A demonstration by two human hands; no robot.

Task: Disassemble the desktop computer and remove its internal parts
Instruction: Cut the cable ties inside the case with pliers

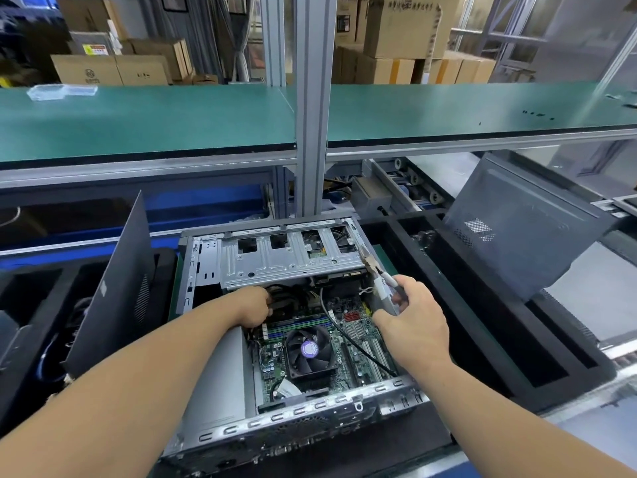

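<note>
Left hand (pixel 253 303) reaching under the metal drive cage (pixel 286 257), fingers curled into a bundle of dark cables (pixel 286 298); whether actually pinching them cannot be told, fingertips hidden. Right hand (pixel 412 317) closed in a grip round a pale-handled tool (pixel 387 288), held at the right wall of the case, tip pointing up toward the cage's right end. Below both hands, inside the opened computer case (pixel 310 412): green board (pixel 358 343) with a black fan (pixel 308 350) bearing a purple sticker at its hub, a black cable (pixel 348 334) running diagonally across the board, red connectors just left of the right hand. Grey metal box (pixel 224 370) under the left forearm, along the case's left side. Case lying flat on the table, open side up. Dark side panel (pixel 117 291) standing upright to the left; another panel (pixel 520 229) leaning tilted to the right. Black foam trays (pixel 482 326) on either side. Green shelf (pixel 148 119) above, cardboard boxes (pixel 400 29) beyond.
</note>
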